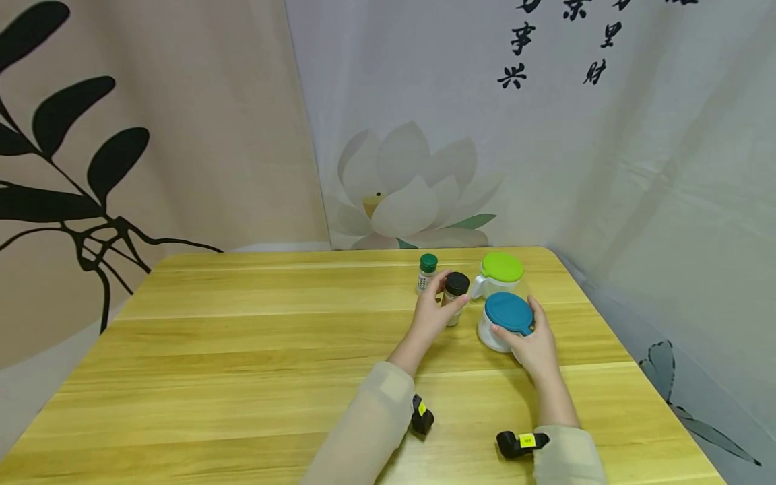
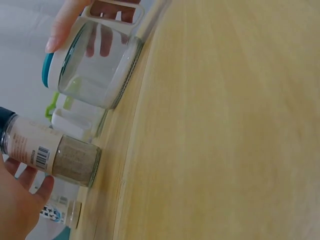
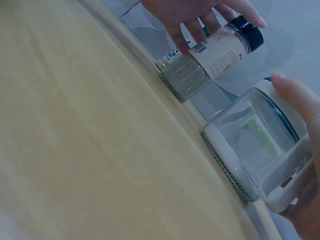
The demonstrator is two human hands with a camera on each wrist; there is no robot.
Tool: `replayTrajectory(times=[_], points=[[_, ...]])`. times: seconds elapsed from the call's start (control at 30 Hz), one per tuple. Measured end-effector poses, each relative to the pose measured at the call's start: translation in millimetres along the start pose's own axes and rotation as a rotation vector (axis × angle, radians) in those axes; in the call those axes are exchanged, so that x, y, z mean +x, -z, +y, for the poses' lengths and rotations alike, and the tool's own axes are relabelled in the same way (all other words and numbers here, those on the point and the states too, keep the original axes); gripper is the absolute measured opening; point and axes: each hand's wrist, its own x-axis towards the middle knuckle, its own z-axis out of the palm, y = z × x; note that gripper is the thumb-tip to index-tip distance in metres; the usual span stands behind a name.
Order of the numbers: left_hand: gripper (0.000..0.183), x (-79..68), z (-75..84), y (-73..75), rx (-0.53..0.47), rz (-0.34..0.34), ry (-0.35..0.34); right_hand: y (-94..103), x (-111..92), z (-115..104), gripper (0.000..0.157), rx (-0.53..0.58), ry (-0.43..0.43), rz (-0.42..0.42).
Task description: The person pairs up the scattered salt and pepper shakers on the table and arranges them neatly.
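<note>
A spice jar with a black cap (image 1: 457,283) stands upright on the table, and my left hand (image 1: 432,311) is around its side. In the right wrist view that hand's fingers (image 3: 194,30) spread along the jar, its thumb extended near the cap. Whether they press on it is unclear. Just right, my right hand (image 1: 536,343) holds a clear glass jar with a blue lid (image 1: 509,312) and a white handle (image 3: 285,175). Its thumb (image 3: 295,95) lies at the lid, and its fingers are at the handle, partly hidden. The glass jar's base is at the tabletop.
Behind stand a smaller shaker with a green cap (image 1: 428,263) and a handled jar with a lime-green lid (image 1: 502,267). They are close to the wooden table's (image 1: 242,350) back edge. A printed curtain (image 1: 412,101) hangs beyond it.
</note>
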Motion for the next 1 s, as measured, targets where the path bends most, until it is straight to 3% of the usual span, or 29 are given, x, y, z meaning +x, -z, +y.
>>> replayTrajectory(times=[0.63, 1.0], points=[[0.056, 2.4, 4.4, -4.9, -0.056, 0.037, 0.046, 0.3, 0.8, 2.1, 0.101, 0.006, -0.011, -0.003], [0.053, 1.5, 6.0, -3.0, -0.072, 0.040, 0.029, -2.4, -0.3, 0.8, 0.101, 0.022, -0.026, 0.009]])
